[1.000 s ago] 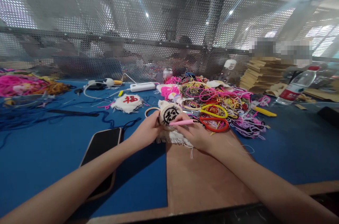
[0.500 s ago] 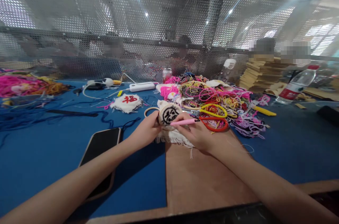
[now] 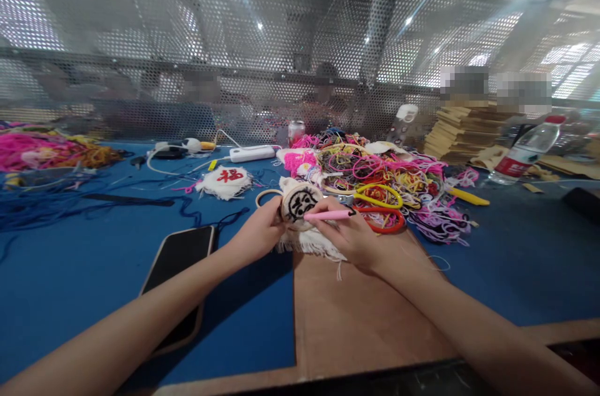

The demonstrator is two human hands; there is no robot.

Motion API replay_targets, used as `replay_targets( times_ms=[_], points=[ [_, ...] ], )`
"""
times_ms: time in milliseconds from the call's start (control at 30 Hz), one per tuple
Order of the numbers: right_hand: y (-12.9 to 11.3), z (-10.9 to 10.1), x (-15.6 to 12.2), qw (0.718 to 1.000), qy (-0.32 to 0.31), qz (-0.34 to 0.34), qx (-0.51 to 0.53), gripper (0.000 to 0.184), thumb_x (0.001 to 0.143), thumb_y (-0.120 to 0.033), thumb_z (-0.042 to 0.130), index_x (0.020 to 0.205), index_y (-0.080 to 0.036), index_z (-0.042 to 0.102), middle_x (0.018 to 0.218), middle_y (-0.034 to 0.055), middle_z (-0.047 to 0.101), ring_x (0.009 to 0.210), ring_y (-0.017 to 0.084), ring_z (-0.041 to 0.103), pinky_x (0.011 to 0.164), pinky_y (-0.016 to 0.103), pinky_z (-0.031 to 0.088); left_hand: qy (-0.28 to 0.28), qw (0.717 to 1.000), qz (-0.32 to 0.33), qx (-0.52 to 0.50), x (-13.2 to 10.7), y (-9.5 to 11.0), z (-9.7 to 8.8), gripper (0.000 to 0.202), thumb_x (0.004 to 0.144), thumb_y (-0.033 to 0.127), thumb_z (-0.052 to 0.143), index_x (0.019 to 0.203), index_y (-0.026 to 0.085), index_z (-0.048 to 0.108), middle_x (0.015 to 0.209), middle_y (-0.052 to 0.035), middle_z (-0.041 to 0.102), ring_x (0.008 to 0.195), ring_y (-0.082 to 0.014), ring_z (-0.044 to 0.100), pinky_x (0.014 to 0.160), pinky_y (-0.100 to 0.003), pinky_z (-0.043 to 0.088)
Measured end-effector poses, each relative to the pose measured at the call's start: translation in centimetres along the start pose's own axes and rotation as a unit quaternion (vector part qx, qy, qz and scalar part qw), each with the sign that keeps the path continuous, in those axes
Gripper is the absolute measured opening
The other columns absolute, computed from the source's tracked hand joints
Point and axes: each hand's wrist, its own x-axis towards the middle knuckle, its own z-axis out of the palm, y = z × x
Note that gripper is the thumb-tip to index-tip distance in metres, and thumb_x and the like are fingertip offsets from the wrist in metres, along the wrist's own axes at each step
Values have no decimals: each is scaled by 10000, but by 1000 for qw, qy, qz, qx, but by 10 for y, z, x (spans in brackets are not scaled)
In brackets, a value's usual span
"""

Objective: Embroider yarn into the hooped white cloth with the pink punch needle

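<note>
My left hand [image 3: 260, 228] is closed on the left edge of a small round embroidery hoop [image 3: 287, 216] with white cloth stretched in it. Black yarn lines form a round pattern on the cloth, whose frayed edge [image 3: 312, 243] hangs below. In my right hand [image 3: 350, 238] I grip a pink pen-like punch needle [image 3: 332, 215] with black at its back end. Its front end points left at the lower right of the black pattern; whether the tip is in the cloth cannot be made out. Behind my right hand lie scissors [image 3: 379, 195] with yellow and red handles.
A heap of coloured yarn [image 3: 370, 165] lies beyond the hoop. A phone [image 3: 185, 265] rests under my left forearm. White cloth with a red character [image 3: 229, 178], a power strip [image 3: 252, 153], a bottle [image 3: 525, 149] and a stack of brown paper [image 3: 462, 133] stand around.
My right hand and the punch needle have shifted slightly right and up over the cloth. My left hand and the hoop stay almost where they were.
</note>
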Motion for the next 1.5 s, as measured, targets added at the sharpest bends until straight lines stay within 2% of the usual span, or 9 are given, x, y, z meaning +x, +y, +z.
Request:
replay_targets(
  times_ms=[367, 567, 767, 1067, 1233, 1500],
  points=[
    [3, 2, 3, 999, -7, -26, -20, 212, 887, -260, 383, 916, -200, 584, 903, 58, 582, 834, 152, 525, 716, 278, 418, -14, 999, 1, 49, -2, 0, -1, 291, 672, 66, 438, 937, 155, 521, 816, -20, 566, 749, -155, 519, 671, -264, 402],
    [9, 5, -2, 1000, -11, -14, -14, 203, 875, -276, 423, 963, -235, 600, 941, 62, 603, 868, 173, 540, 735, 303, 440, -14, 997, 14, 77, -2, -6, 0, 250, 691, 87, 431, 914, 155, 520, 837, -22, 564, 748, -157, 510, 659, -265, 392],
    [9, 8, 2, 1000, 1, -26, 18, 194, 863, -302, 449, 963, -251, 608, 955, 33, 618, 879, 151, 554, 765, 316, 459, -3, 998, 31, 59, -3, -2, 2, 257, 695, 83, 451, 923, 172, 531, 905, -24, 590, 809, -162, 523, 715, -265, 399],
    [6, 11, 6, 999, 20, -14, 30, 217, 863, -322, 443, 942, -230, 623, 881, 35, 634, 830, 161, 582, 736, 315, 472, 2, 998, 42, 48, -4, -1, 2, 242, 697, 90, 445, 904, 180, 531, 852, -20, 592, 742, -159, 518, 656, -260, 390],
    [6, 14, 7, 1000, 6, 0, 10, 201, 847, -335, 474, 942, -253, 631, 912, 30, 649, 858, 174, 586, 760, 314, 455, 5, 997, 18, 73, -6, 2, 5, 118, 693, 101, 446, 782, 171, 480, 708, -1, 534, 634, -142, 468, 567, -248, 350],
    [6, 16, 8, 1000, 6, 6, -15, 206, 836, -352, 496, 887, -228, 653, 912, 27, 666, 845, 163, 602, 735, 258, 441, 2, 994, 44, 95, -7, 2, 5, 42, 739, 140, 436, 755, 179, 440, 722, -2, 509, 689, -152, 476, 617, -257, 363]
  ],
)
